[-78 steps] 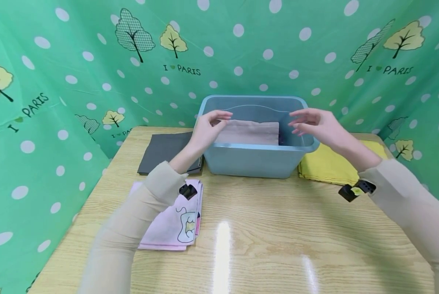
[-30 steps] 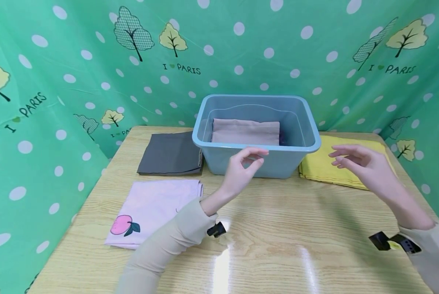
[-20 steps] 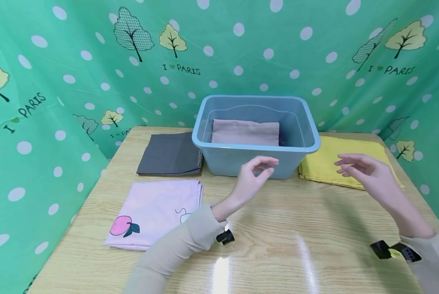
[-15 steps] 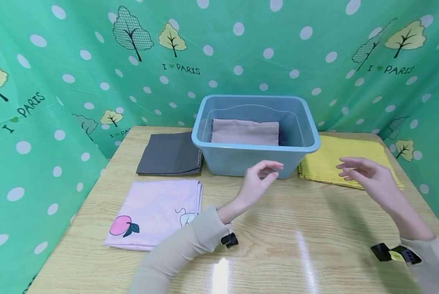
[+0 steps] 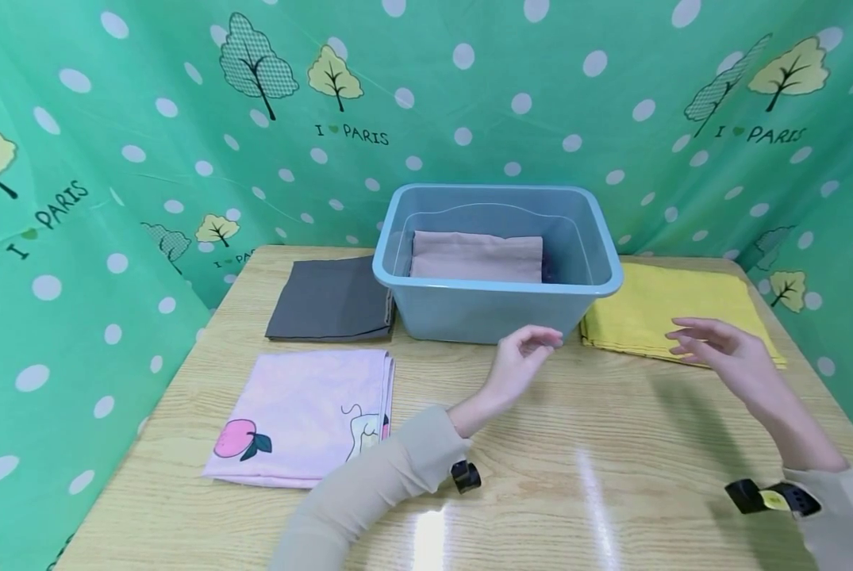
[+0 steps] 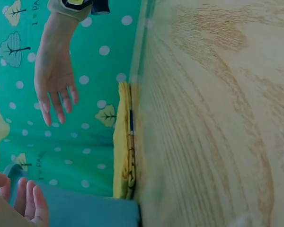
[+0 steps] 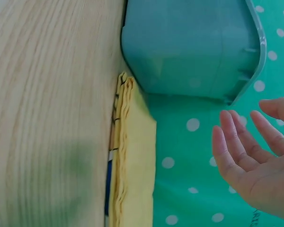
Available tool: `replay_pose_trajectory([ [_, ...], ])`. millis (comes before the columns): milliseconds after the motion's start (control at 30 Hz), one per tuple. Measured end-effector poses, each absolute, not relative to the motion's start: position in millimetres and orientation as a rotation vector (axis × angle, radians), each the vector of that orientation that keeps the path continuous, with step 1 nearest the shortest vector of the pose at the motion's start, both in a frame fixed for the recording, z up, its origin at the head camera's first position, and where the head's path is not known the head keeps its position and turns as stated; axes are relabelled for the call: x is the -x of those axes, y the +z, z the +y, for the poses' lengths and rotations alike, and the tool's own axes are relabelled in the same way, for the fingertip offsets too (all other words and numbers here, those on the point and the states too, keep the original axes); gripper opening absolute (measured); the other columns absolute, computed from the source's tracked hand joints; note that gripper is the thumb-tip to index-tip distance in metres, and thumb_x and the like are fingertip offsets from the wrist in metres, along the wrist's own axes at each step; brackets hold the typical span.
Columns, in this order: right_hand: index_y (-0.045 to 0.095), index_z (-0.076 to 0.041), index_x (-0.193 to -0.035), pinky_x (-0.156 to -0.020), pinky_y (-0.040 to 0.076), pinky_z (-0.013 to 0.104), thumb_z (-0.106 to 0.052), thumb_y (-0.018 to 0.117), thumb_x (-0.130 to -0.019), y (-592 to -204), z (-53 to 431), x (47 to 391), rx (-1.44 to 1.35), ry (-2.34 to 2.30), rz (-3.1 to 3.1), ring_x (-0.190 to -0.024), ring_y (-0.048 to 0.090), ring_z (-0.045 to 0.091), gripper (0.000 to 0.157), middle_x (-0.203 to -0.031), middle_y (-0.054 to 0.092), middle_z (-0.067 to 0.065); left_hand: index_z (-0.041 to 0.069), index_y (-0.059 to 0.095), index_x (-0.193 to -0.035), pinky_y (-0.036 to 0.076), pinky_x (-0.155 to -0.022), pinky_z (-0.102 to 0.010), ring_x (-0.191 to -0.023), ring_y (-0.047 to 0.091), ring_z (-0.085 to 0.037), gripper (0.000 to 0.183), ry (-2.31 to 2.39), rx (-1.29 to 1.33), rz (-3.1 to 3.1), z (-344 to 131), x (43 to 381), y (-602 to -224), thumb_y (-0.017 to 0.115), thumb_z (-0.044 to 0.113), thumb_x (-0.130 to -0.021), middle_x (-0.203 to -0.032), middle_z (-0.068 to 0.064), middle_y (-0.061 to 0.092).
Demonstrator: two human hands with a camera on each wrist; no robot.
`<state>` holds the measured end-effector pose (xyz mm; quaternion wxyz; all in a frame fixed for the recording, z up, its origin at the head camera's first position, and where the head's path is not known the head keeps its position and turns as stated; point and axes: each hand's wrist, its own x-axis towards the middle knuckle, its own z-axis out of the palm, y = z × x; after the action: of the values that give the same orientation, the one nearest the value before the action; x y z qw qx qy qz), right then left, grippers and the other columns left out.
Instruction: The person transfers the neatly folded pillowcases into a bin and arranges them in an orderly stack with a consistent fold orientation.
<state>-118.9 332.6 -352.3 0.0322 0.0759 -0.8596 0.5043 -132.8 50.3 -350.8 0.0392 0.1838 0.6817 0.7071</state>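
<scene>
In the head view my left hand (image 5: 515, 366) hovers just in front of the blue plastic bin (image 5: 426, 313), its fingers loosely bent and holding nothing. My right hand (image 5: 736, 361) hangs over the near right part of the folded yellow cloth (image 5: 672, 305), fingers relaxed, also with nothing in it. The right wrist view has the right hand's fingers (image 7: 246, 151) apart from both the bin and the yellow cloth (image 7: 137, 170). Inside the bin lies a folded greyish-mauve cloth (image 5: 476, 258); the bin's front wall hides its lower part.
A folded dark grey cloth (image 5: 329, 300) lies left of the bin. Nearer the front is a folded pale pink cloth (image 5: 305, 396) with a peach print, partly behind the left sleeve. A green dotted curtain (image 5: 462, 95) hangs behind and beside the wooden table (image 5: 583, 507).
Both hands have come away from the bin's opening. The left moved right and toward the front; the right moved right and lower, over the yellow cloth. The cloths and bin stay put.
</scene>
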Motion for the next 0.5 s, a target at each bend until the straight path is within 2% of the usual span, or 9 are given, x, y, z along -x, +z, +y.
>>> replay_pose_trajectory([
  [100, 0.052, -0.015, -0.119, -0.066, 0.048, 0.014, -0.014, 0.047, -0.092, -362, 341, 123, -0.189, 1.552, -2.657, -0.081, 0.058, -0.002, 0.028, -0.096, 0.059, -0.021, -0.011, 0.058, -0.099, 0.047, -0.071, -0.018, -0.079, 0.057, -0.014, 0.019, 2.16, -0.502, 2.086, 56, 134, -356, 0.049, -0.009, -0.082, -0.097, -0.026, 0.059],
  [167, 0.05, -0.012, -0.123, -0.067, 0.048, 0.016, -0.015, 0.047, -0.092, -376, 356, 129, -0.2, 1.56, -2.67, -0.083, 0.059, 0.0, 0.031, -0.098, 0.06, -0.018, -0.011, 0.058, -0.099, 0.047, -0.069, -0.017, -0.078, 0.057, -0.011, 0.019, 2.158, -0.471, 2.076, 60, 136, -360, 0.05, -0.009, -0.082, -0.097, -0.026, 0.06],
  [367, 0.043, -0.01, -0.131, -0.069, 0.05, 0.019, -0.023, 0.047, -0.092, -452, 424, 164, -0.177, 1.538, -2.676, -0.089, 0.059, 0.004, 0.041, -0.11, 0.06, -0.008, -0.007, 0.06, -0.1, 0.046, -0.066, -0.015, -0.078, 0.058, -0.012, 0.019, 2.166, -0.415, 2.041, 75, 148, -382, 0.051, -0.007, -0.083, -0.096, -0.021, 0.062],
  [500, 0.042, -0.013, -0.131, -0.068, 0.05, 0.019, -0.026, 0.045, -0.092, -476, 447, 175, -0.14, 1.441, -2.703, -0.09, 0.059, 0.004, 0.041, -0.113, 0.058, -0.004, -0.006, 0.061, -0.1, 0.047, -0.067, -0.017, -0.081, 0.059, -0.017, 0.02, 2.161, -0.391, 2.041, 86, 155, -394, 0.051, -0.006, -0.083, -0.095, -0.018, 0.063],
])
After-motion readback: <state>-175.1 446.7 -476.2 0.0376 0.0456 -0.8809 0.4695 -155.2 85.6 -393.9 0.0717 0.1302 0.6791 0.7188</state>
